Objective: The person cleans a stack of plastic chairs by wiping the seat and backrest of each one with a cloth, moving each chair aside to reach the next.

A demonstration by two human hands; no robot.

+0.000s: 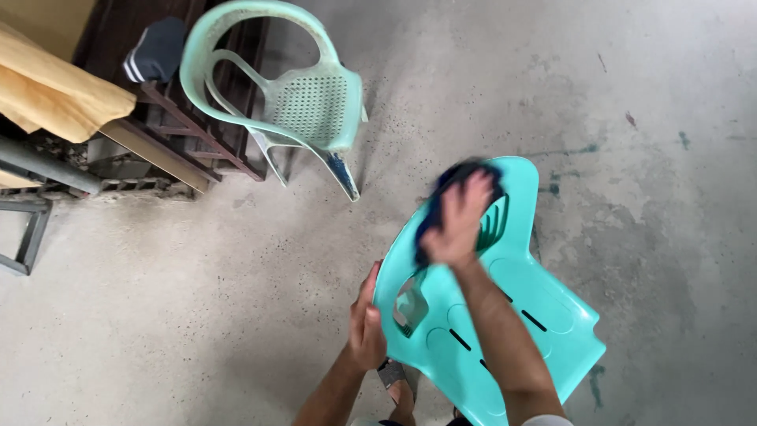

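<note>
At the far left edge a grey metal frame (27, 229) stands on the pale speckled concrete floor (158, 300), and above it a folded mustard-yellow cloth (55, 91) lies over a stack of dark wooden planks and slats (189, 130), with a dark sock-like piece with white stripes (154, 49) resting on top. Just to the right of the stack, a pale mint-green plastic armchair with a perforated seat (303, 106) lies tipped on its side, its curved arm loop upward and one leg tip darkened with grime. Lower down, the person's left hand (367, 323) presses flat, fingers together and straight, against the left edge of a bright turquoise moulded plastic chair (544, 312), steadying it. That chair sits in the lower middle of the view, tilted toward the person, its glossy seat showing short dark drainage slots and shallow rounded impressions, an oval handle opening near the left edge and vertical slats in the backrest. The right hand (457, 221), blurred by motion, is curled around a dark blue rag (449, 193) and pushes it against the top of the backrest; the forearm crosses over the seat. A sandalled foot (397, 379) shows beneath the chair. To the right the floor carries faint teal paint smudges (579, 150).
</note>
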